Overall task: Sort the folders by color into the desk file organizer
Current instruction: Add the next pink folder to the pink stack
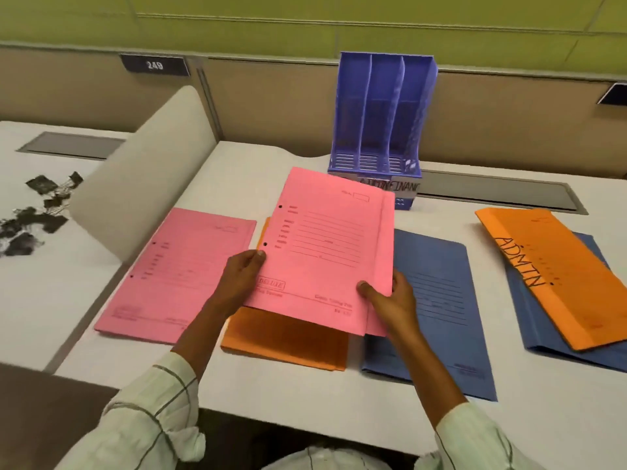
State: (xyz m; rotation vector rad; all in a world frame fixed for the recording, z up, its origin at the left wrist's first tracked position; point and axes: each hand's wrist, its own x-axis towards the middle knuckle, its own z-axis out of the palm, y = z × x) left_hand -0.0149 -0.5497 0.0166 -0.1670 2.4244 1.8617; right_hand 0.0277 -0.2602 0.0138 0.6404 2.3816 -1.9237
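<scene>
Head view. Both hands grip one pink folder (325, 245), raised and tilted above the white desk (305, 395). Left hand (241, 279) is closed on the folder's left edge, thumb on the front cover near the lower punch hole. Right hand (393, 300) is closed on the lower right corner, thumb on top, fingers beneath. A second pink sheet or flap edge shows just behind the folder's right side; cannot tell whether it is a separate folder.

Under the held folder an orange folder (288, 340) lies flat on the desk. To its left, a second pink folder (176, 276) lies flat, partly overhanging the seam between desk sections. To the right, a blue folder (437, 307) lies flat. Far right, an orange folder marked "ADMIN" (556, 276) rests askew on top of another blue folder (576, 347).

The blue three-slot file organizer (383, 113) stands upright at the back of the desk, behind the held folder, all three slots vacant; white labels (397, 188) on its base are partly covered.

Black binder clips (37, 212) lie scattered on the adjoining desk, left, beyond a beige divider (142, 178).
</scene>
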